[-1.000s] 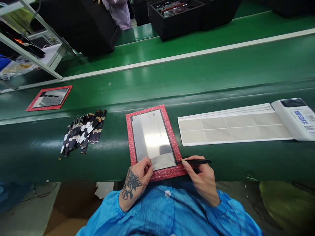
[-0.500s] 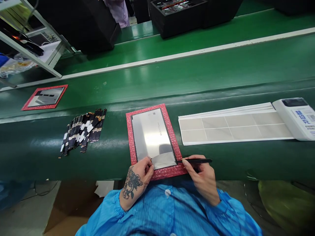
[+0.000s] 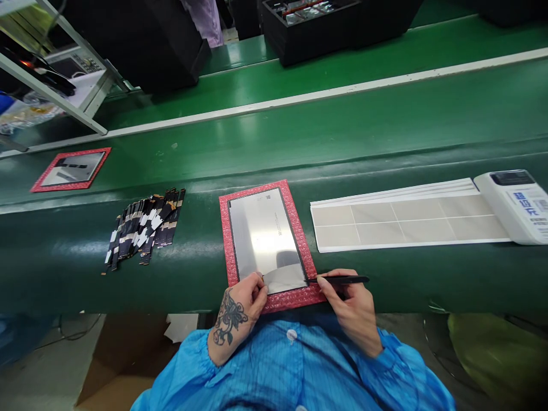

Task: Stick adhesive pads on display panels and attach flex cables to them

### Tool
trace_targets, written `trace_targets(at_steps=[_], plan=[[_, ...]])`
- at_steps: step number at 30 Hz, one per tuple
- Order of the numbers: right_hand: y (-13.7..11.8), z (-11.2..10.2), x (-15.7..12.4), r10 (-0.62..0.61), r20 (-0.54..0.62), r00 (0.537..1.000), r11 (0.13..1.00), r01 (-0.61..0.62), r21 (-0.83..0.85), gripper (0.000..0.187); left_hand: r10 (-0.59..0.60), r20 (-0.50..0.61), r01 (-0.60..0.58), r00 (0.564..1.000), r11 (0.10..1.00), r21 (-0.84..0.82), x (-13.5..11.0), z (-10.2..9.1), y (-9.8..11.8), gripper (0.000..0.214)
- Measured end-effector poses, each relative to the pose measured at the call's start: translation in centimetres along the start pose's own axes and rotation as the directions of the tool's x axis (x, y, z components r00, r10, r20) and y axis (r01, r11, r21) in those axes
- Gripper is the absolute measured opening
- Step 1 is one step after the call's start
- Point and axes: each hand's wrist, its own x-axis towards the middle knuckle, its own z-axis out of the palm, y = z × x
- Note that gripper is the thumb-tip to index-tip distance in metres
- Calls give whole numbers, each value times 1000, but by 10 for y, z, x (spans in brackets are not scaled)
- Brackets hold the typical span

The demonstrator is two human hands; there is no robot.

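In front of me a silvery display panel (image 3: 265,234) with a thin dark border lies on a sheet of pink bubble wrap (image 3: 302,228). My left hand (image 3: 242,308) is closed in a pinch at the panel's lower left edge; what its fingertips hold, if anything, is hidden. A pale curved area, perhaps film or a reflection, runs across the panel's lower end. Between the fingers of my right hand (image 3: 353,305) is a pair of slim black tweezers (image 3: 346,280), held nearly level. Their tips meet the panel's lower right edge.
To the left lies a heap of black flex cables (image 3: 143,225). Farther left, another panel (image 3: 72,168) rests on pink wrap. Right of me are sheets of beige labels (image 3: 406,222) and a white device (image 3: 516,205). Black bins (image 3: 312,34) stand beyond the pale rail (image 3: 274,104).
The far panel on its pink wrap has shifted slightly to the left along the green belt. My hands, the tweezers and the near panel look unmoved.
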Motion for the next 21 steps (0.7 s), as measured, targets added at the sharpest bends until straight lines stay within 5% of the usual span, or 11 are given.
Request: trace_targets(at_steps=[21], plan=[[2, 0, 0, 1, 3, 1000, 1000, -1, 9, 27, -2, 12, 2, 1000, 1000, 27, 1, 0, 2, 22]])
